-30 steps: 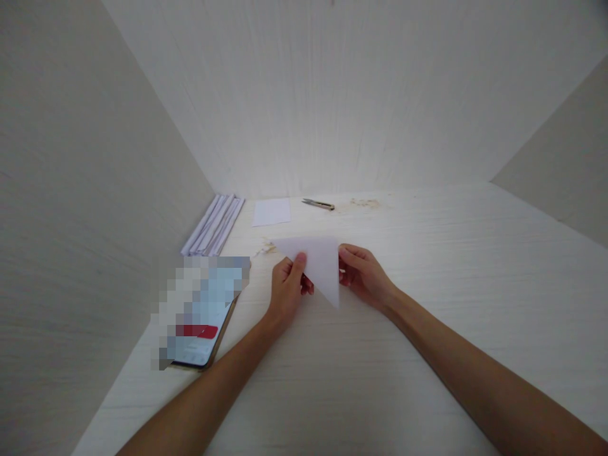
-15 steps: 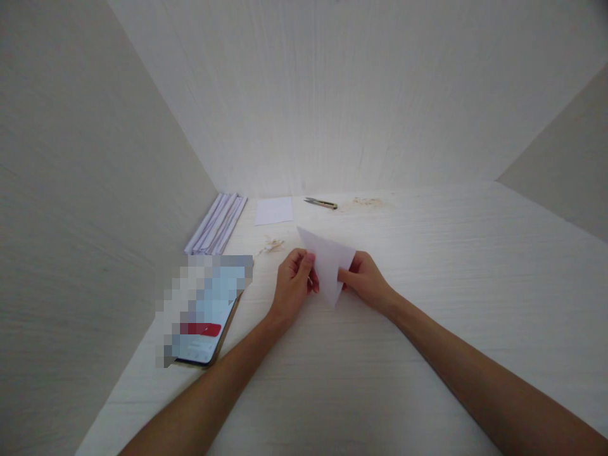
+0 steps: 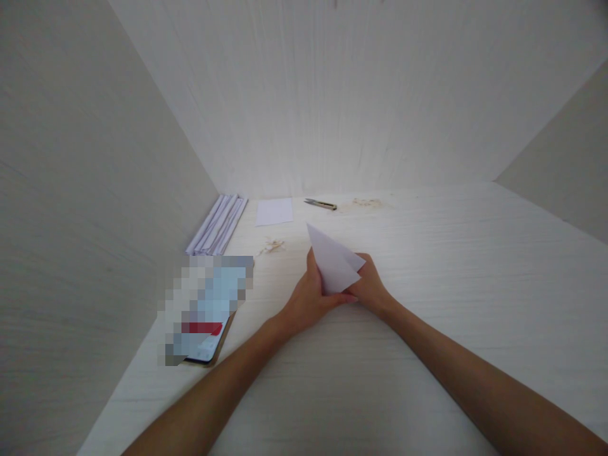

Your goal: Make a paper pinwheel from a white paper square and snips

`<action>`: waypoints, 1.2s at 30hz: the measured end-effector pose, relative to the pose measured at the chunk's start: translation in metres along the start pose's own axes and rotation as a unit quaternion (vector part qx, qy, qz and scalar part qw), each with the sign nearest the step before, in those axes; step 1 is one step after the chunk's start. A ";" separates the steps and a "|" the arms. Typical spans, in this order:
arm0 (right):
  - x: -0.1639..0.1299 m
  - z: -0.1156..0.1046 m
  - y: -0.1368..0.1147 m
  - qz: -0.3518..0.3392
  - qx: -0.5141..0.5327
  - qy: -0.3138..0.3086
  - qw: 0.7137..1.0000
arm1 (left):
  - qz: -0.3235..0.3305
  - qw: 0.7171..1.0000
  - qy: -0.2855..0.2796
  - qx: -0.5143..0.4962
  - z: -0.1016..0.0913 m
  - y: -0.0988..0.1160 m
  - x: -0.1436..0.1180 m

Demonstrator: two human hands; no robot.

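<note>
Paper [image 3: 334, 263]: white sheet folded to a pointed triangle, lifted just above the table [image 3: 427, 253], tip aimed away
Left hand [image 3: 311, 296]: fingers pinched on the near corner of the paper from below
Right hand [image 3: 369, 288]: fingers closed on the right edge, touching the left hand
Progress: at least one fold made, judging by the layered edges; shape looks unfinished
Nearby: phone [image 3: 209, 310] to the left; paper strips [image 3: 218, 223], small sheet [image 3: 274, 211] and cutter [image 3: 320, 204] lying untouched by the back wall

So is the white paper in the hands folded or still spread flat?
Folded: the white paper is a pointed triangle with an overlapping layer, pinched between left hand and right hand.
</note>
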State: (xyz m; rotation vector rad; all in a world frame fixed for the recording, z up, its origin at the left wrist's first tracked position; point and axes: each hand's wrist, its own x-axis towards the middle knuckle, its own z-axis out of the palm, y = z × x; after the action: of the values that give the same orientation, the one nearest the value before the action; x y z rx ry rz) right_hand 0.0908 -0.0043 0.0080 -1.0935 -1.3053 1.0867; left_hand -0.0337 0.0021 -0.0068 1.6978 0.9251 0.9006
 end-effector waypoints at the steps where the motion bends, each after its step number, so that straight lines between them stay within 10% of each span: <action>1: 0.000 0.000 0.001 0.001 0.002 -0.001 1.000 | 0.003 1.000 -0.007 -0.002 0.000 0.001 0.000; 16: 0.004 -0.002 0.009 0.026 -0.014 0.009 1.000 | 0.074 0.996 0.049 -0.005 -0.011 0.002 0.004; 26: 0.001 0.003 0.003 0.001 -0.010 -0.040 0.999 | -0.016 0.977 0.161 -0.142 -0.011 0.011 0.003; 32: 0.011 -0.015 0.002 -0.020 -0.021 0.186 0.982 | -0.045 0.943 0.288 -0.160 -0.016 0.007 0.009; 36: 0.039 -0.028 -0.002 -0.032 -0.146 0.209 0.966 | -0.060 0.940 0.298 -0.153 -0.018 0.008 0.011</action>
State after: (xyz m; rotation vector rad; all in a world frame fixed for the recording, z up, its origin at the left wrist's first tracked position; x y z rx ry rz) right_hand 0.1180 0.0344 0.0175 -1.4007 -1.1677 0.5799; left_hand -0.0432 0.0168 0.0075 1.0983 1.1928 1.4315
